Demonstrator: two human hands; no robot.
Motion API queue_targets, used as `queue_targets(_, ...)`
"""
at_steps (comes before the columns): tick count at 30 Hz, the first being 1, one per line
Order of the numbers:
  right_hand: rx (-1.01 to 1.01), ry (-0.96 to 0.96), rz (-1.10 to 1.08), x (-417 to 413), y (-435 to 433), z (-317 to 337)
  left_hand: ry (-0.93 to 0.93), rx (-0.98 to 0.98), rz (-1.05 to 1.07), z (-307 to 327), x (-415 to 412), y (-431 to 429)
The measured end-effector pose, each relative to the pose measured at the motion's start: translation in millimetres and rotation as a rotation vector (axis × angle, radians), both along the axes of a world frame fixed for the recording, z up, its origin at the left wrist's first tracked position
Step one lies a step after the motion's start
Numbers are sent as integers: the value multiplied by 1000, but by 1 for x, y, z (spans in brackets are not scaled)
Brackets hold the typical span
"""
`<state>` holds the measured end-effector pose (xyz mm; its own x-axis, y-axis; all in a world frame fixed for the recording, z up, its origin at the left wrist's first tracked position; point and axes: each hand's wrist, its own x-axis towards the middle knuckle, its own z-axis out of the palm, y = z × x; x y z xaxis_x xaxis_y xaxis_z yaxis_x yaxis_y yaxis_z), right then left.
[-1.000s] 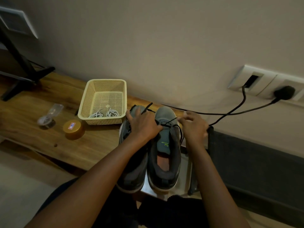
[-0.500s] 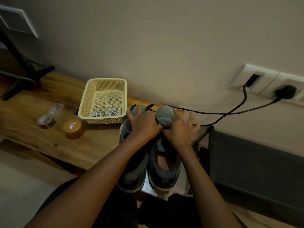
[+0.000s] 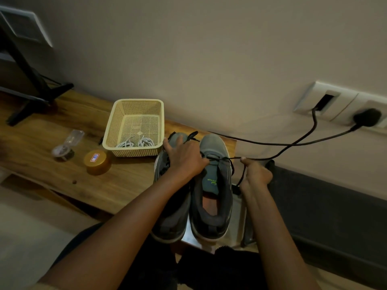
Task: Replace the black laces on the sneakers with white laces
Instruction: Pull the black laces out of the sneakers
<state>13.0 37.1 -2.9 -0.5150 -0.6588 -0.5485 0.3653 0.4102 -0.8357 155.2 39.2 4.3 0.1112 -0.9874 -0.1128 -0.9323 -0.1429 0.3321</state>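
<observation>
Two grey sneakers stand side by side, toes to the wall: the left sneaker (image 3: 167, 208) and the right sneaker (image 3: 213, 197). My left hand (image 3: 184, 158) lies across the left sneaker's lacing, its fingertips reaching onto the right sneaker's eyelets. My right hand (image 3: 254, 174) is beside the right sneaker and pinches a black lace (image 3: 227, 159) that runs taut from the eyelets out to the right. White laces (image 3: 136, 142) lie coiled in the cream basket (image 3: 117, 122).
A wooden bench (image 3: 62, 172) holds the basket, a gold-lidded tin (image 3: 97, 162) and a clear plastic wrapper (image 3: 67, 145). Black cables (image 3: 282, 143) run from wall sockets (image 3: 335, 105) behind the shoes. A dark stand (image 3: 27, 80) is at far left, a dark panel (image 3: 335, 208) at right.
My right hand left the top of the right sneaker and drew out to the right, pulling the black lace taut. My left hand stayed on the shoes.
</observation>
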Motion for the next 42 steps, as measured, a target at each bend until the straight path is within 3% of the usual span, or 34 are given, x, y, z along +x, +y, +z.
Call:
queue_targets(2, 39, 162, 52, 3, 2, -4, 6, -5, -2, 0, 0, 1)
queue_targets(4, 0, 549, 203, 8, 6, -4, 12, -14, -1, 1, 0, 1)
queue_targets(7, -119, 1080, 615, 15, 5, -1, 10, -16, -5, 1, 0, 1)
queue_targets(9, -95, 1239, 849, 23, 7, 2, 7, -16, -14, 0, 0, 0)
queue_targets(11, -62, 1217, 931, 26, 9, 3, 5, -20, -16, -1, 1, 0)
queue_targets(16, -149, 1176, 808, 18, 5, 3, -7, -5, 0, -1, 0, 0)
queue_targets(19, -156, 834, 721, 6, -2, 0, -4, -1, 15, -1, 1, -1)
queue_targets(23, -115, 308, 370, -20, -6, 23, -11, -8, 10, -3, 3, -1)
queue_targets(26, -107, 180, 260, -41, -9, 25, -25, -19, 10, -3, 2, -1)
queue_targets(28, -95, 267, 223, -39, -13, 15, -43, -25, 3, -3, 0, 0)
queue_targets(31, -78, 747, 282, -25, -22, 0, -42, -66, -24, -2, -6, 1)
queue_targets(33, -197, 917, 360, -17, -29, -5, -18, -98, -44, -1, -9, 0)
queue_targets(38, -269, 1089, 519, 6, -41, 1, -35, -79, -92, -1, -18, -6)
queue_targets(42, -340, 999, 775, 20, -61, 2, -102, -37, -126, 0, -27, -14)
